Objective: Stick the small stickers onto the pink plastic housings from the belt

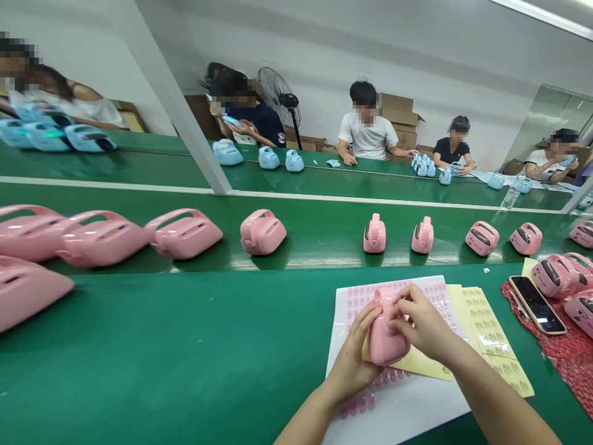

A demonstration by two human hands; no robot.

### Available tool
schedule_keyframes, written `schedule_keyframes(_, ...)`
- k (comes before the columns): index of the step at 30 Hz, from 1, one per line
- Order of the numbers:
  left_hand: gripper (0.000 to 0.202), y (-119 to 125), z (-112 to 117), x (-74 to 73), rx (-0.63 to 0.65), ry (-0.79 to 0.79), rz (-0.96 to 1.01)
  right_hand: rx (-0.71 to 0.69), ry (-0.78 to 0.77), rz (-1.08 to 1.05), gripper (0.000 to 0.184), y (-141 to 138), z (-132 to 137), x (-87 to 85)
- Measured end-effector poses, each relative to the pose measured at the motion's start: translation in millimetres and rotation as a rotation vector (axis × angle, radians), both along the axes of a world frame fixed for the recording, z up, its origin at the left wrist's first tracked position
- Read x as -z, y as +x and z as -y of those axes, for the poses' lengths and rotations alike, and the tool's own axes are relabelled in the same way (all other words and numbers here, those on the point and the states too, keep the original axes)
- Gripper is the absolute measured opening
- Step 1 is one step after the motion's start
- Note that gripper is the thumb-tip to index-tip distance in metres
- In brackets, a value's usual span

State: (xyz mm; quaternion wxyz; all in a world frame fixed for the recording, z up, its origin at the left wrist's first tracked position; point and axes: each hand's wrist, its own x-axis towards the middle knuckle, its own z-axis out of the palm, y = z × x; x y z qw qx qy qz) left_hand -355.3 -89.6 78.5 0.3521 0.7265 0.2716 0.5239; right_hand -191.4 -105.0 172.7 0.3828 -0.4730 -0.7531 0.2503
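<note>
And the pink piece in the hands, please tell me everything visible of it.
The pink piece looks like smooth, glossy plastic, rounded, with a loop handle on top. It is held tilted above a white sheet and a yellow sheet. The left hand grips its left side; the right hand appears to touch its right side, though whether that hand holds something is unclear. Its underside is hidden.

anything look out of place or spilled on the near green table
Nothing looks spilled. Two things stand out: a tiny white scrap lies loose near the far edge of the green table, and a black-screened phone rests on crinkled red wrap, a personal item beside pink plastic cases.
</note>
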Motion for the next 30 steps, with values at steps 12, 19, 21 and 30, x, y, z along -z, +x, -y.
schedule_keyframes(12,0.083,-5.2,0.4,-2.2,-0.05,0.004,-0.081,0.04,0.239,0.264,0.029,4.8,7.8,17.4)
schedule_keyframes(19,0.078,-8.4,3.9,-5.6,-0.016,0.086,-0.162,0.011,-0.198,-0.058,0.079,-2.0,-6.0,21.9)
schedule_keyframes(21,0.079,-9.0,4.2,-6.0,-0.013,0.108,-0.178,0.028,-0.29,-0.175,0.074,-5.1,-13.0,21.9)
schedule_keyframes(30,0.076,-15.1,11.9,-16.2,0.03,-0.017,-0.125,0.016,-0.34,-0.325,0.042,6.6,-34.9,33.8)
